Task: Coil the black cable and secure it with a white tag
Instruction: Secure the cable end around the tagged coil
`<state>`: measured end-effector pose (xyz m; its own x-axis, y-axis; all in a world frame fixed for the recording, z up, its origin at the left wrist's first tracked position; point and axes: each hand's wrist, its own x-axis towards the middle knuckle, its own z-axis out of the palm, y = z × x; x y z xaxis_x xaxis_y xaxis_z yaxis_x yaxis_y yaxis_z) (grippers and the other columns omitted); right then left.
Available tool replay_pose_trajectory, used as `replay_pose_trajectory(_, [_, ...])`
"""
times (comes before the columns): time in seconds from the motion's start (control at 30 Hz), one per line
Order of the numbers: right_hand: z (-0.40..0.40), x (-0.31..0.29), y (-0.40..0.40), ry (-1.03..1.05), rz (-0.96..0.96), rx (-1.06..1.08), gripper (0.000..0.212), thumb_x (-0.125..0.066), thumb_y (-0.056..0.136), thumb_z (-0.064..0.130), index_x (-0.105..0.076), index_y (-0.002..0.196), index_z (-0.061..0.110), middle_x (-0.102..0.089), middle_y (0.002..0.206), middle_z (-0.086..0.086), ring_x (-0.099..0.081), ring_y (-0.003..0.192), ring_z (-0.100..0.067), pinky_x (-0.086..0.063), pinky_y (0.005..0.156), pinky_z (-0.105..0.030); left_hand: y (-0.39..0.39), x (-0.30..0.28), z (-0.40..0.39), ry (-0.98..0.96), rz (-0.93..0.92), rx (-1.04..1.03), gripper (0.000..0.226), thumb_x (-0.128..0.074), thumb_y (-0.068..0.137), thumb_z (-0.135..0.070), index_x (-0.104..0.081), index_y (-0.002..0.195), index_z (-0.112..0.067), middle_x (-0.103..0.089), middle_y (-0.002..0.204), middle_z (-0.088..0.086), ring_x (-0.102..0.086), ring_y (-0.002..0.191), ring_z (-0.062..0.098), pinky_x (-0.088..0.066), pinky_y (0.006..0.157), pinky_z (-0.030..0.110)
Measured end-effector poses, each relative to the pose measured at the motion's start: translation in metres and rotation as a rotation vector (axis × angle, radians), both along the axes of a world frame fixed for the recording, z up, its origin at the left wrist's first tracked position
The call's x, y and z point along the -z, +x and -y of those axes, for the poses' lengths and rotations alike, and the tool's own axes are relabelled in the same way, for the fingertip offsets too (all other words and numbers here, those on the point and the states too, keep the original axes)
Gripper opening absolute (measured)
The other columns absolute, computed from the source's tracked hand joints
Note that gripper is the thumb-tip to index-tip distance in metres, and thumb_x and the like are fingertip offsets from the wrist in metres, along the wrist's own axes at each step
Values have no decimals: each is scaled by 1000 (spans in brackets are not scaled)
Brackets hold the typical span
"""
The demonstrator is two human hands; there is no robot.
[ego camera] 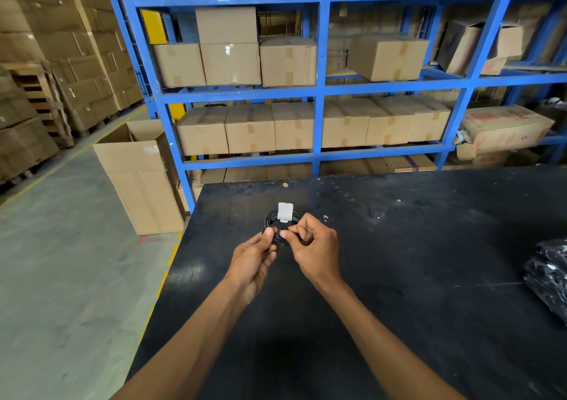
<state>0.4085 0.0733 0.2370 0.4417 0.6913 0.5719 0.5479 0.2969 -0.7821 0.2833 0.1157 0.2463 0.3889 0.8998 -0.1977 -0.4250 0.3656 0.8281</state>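
While the left hand and right hand pinch the near edge of the coiled black cable above the dark table, securing looks nearly done; pressing the wrap shut likely remains. At the coil's far edge, the white tag stands with its long axis pointing away.

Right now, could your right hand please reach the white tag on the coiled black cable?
Probably yes: the right hand already pinches the coiled black cable, and the white tag sits just beyond its fingertips, unobstructed.
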Motion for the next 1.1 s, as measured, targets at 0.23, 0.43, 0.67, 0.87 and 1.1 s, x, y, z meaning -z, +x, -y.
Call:
replay_pose_trajectory(0.23, [-1, -1, -4, 24, -113, 34, 58, -80, 78, 6, -29, 59, 28, -45, 53, 5, -71, 69, -19, -55, 64, -50, 4, -1, 4, -13, 2, -20, 13, -61, 90, -15, -72, 92, -8, -58, 77, 1, -47, 63, 7, -49, 54, 13])
replay_pose_trajectory(0.43, [0, -1, -6, 55, -158, 11, 59, -79, 78, 4, -36, 53, 38, -50, 55, -20, -63, 63, -35, -53, 62, -48, 4, -1, 5, -59, 15, -4, 12, -61, 89, -15, -72, 91, -9, -58, 75, -1, -48, 60, 6, -48, 51, 15])
replay_pose_trajectory(0.67, [9, 5, 8, -80, -102, -70, 34, -84, 76, 16, -53, 68, 27, -72, 72, 9, -64, 61, -5, -49, 58, -27, -6, 8, -2, -34, -60, 66, 17, -64, 87, -17, -73, 99, -8, -55, 77, 0, -46, 60, 6, -47, 51, 16])
replay_pose_trajectory(0.87, [12, 14, 16, -86, -261, 58, 16, -74, 86, 25, -59, 84, 21, -65, 79, 7, -59, 67, -20, -51, 58, -33, -12, 24, -6, -32, -168, 70, 20, -63, 88, -21, -72, 103, -10, -55, 72, -2, -51, 66, 6, -51, 64, 19])
replay_pose_trajectory(1.1, [1, 44, 26, -450, -567, -234, 14, -64, 94, 8, -68, 107, 5, -72, 93, -16, -66, 63, -18, -59, 57, -30, -18, 55, -11, -28, -237, 118, 19, -56, 94, -17, -69, 102, -7, -63, 92, 3, -54, 80, 9, -54, 65, 15])
